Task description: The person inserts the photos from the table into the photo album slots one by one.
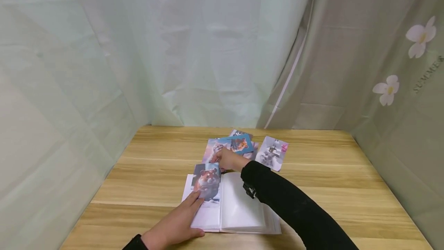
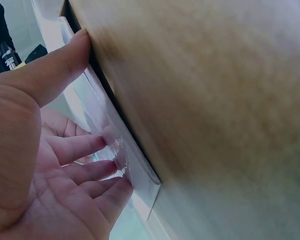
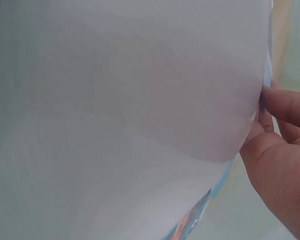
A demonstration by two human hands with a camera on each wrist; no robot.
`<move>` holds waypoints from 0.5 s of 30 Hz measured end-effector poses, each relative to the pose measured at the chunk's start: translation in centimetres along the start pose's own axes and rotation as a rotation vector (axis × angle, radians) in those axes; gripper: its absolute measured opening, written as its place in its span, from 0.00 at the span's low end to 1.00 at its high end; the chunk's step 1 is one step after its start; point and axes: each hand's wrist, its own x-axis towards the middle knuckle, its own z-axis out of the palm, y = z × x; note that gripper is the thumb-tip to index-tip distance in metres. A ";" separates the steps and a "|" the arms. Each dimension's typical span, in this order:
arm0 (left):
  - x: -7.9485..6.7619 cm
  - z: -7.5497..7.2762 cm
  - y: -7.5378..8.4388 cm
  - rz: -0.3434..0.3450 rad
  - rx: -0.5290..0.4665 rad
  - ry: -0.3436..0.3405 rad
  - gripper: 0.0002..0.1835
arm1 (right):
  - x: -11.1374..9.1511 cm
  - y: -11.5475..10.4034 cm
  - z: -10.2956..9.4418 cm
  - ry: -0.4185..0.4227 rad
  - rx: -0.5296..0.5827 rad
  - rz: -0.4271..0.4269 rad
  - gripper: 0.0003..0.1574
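A small photo album point(image 1: 243, 207) lies spread on the wooden table, its pages white with clear sleeves. Over its left page a hamster photo point(image 1: 207, 182) stands partly beyond the page's top edge. My left hand point(image 1: 180, 219) rests on that page, fingertips against the lower left of the photo. In the left wrist view its fingers lie on the clear sleeve point(image 2: 110, 125), thumb along the album's edge. At the photo's top right corner, my right hand point(image 1: 230, 160) pinches with thumb and fingers. A white page point(image 3: 140, 110) fills most of the right wrist view.
Behind the album several loose photos overlap, among them a blue-bordered one point(image 1: 243, 144) and a pink and blue one point(image 1: 212, 147). A grey cat photo point(image 1: 273, 152) lies apart to the right. Pale curtains point(image 1: 215, 49) enclose the table point(image 1: 138, 180) at the back and sides.
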 end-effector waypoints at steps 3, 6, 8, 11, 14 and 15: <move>0.0 0.0 0.0 -0.006 -0.003 -0.005 0.50 | 0.1 0.1 0.0 -0.008 -0.003 -0.007 0.26; 0.0 0.0 0.0 -0.011 -0.006 -0.005 0.51 | 0.0 0.2 0.1 -0.014 -0.007 -0.014 0.25; 0.0 0.0 0.0 -0.019 -0.009 -0.010 0.51 | -0.1 0.1 0.1 -0.016 -0.007 -0.006 0.25; 0.1 -0.1 0.1 -0.036 -0.016 -0.023 0.51 | -0.3 0.0 0.1 -0.014 -0.015 0.004 0.24; 0.1 -0.2 0.1 -0.043 -0.021 -0.031 0.50 | -0.4 0.1 0.0 -0.018 -0.019 -0.003 0.23; 0.1 -0.2 0.1 -0.043 -0.022 -0.033 0.50 | -0.4 0.1 0.0 -0.021 -0.021 -0.011 0.23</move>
